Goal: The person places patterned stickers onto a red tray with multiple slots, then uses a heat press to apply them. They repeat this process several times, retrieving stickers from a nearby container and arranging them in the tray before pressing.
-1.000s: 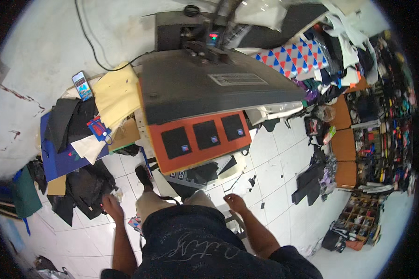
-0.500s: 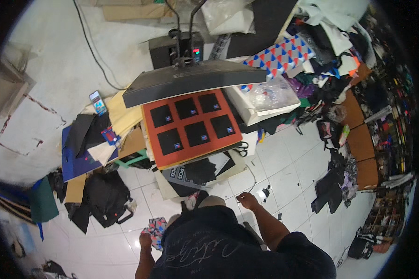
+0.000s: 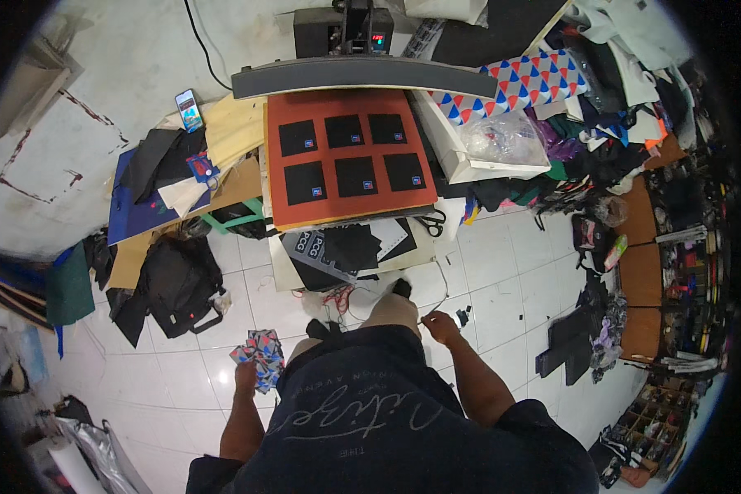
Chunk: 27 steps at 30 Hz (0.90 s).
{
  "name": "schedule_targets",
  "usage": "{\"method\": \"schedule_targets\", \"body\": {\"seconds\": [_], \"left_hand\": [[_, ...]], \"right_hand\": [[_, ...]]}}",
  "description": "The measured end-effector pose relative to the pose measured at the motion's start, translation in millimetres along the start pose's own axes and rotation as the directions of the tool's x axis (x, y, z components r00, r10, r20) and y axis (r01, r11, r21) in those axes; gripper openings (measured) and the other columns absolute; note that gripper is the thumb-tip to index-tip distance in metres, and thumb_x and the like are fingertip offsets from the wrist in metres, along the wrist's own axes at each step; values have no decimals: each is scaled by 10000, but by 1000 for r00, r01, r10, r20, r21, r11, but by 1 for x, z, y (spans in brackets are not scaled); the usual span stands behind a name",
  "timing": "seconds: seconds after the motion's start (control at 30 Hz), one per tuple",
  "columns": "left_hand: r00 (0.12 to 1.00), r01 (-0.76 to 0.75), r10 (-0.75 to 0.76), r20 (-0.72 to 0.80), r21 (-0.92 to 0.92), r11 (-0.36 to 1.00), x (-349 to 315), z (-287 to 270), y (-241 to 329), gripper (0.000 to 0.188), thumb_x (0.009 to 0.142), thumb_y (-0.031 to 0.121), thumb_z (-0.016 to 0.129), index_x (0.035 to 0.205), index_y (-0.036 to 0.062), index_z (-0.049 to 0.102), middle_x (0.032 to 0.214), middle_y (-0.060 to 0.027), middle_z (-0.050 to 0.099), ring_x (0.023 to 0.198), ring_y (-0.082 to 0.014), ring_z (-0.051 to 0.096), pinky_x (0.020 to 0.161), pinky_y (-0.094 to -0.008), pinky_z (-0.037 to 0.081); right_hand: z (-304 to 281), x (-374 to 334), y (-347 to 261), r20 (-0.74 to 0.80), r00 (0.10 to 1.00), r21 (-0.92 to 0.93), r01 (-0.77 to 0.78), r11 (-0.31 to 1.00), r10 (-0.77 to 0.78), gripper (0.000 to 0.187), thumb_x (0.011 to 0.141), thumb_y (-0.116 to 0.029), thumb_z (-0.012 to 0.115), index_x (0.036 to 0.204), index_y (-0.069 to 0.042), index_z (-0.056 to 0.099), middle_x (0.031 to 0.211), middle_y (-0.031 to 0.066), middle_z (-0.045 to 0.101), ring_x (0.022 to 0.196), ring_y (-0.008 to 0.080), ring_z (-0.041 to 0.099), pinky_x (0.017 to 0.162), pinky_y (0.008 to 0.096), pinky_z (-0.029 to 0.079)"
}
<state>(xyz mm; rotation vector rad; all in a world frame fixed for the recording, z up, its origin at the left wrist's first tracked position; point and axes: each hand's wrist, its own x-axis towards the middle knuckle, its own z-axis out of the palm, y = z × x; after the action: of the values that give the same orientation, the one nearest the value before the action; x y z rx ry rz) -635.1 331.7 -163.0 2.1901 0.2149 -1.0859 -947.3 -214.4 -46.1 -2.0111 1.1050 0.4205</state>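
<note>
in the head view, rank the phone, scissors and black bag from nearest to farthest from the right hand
Measured from the right hand:
1. Scissors, almost straight ahead
2. Black bag, off to the left, slightly ahead
3. Phone, far ahead on the left

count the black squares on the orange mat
6: far left square, far middle square, far right square; near left square, near middle square, near right square. The raised dark plate could hide more.
</note>
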Motion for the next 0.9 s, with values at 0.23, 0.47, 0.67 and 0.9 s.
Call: {"method": "schedule_targets", "body": {"seconds": [0.23, 0.47, 0.67, 0.9], "left_hand": [[925, 343, -379, 10, -449, 825, -98, 76, 50, 98, 842, 172, 539, 757, 141, 502, 544, 19, 411, 380, -120, 388, 339, -274, 291], [996, -86, 66, -59, -495, 865, -96, 196, 151, 166, 820, 230, 573, 854, 69, 595, 683, -41, 523, 574, -158, 502, 523, -309, 427], [985, -154, 135, -109, -196, 968, -148, 266, 334, 232, 863, 217, 562, 953, 8, 604, 901, -99, 605, 755, -187, 594, 604, -340, 495], [976, 74, -129, -174, -296, 952, -150, 256, 224, 131, 818, 179, 565, 798, 51, 584, 653, -34, 517, 515, -147, 485, 417, -301, 390]], "right_hand": [[-71, 50, 61, 7, 1000, 123, -25, 992, 24, 386, 845, -408, 613, 975, -55, 694, 935, 146, 695, 890, 307, 664, 781, 388, 517], [-177, 127, 119, -116, 978, -41, 172, 984, -175, 358, 845, -397, 630, 903, -48, 681, 841, 168, 679, 792, 307, 666, 710, 399, 521], [-260, 166, 100, -304, 934, 97, 227, 969, -188, 310, 874, -335, 642, 840, -28, 656, 663, 124, 632, 589, 205, 598, 561, 327, 460], [-349, 220, 53, -687, 717, 329, 449, 831, -115, 245, 878, -250, 641, 845, -7, 635, 667, 127, 615, 594, 195, 578, 596, 345, 471]]}}
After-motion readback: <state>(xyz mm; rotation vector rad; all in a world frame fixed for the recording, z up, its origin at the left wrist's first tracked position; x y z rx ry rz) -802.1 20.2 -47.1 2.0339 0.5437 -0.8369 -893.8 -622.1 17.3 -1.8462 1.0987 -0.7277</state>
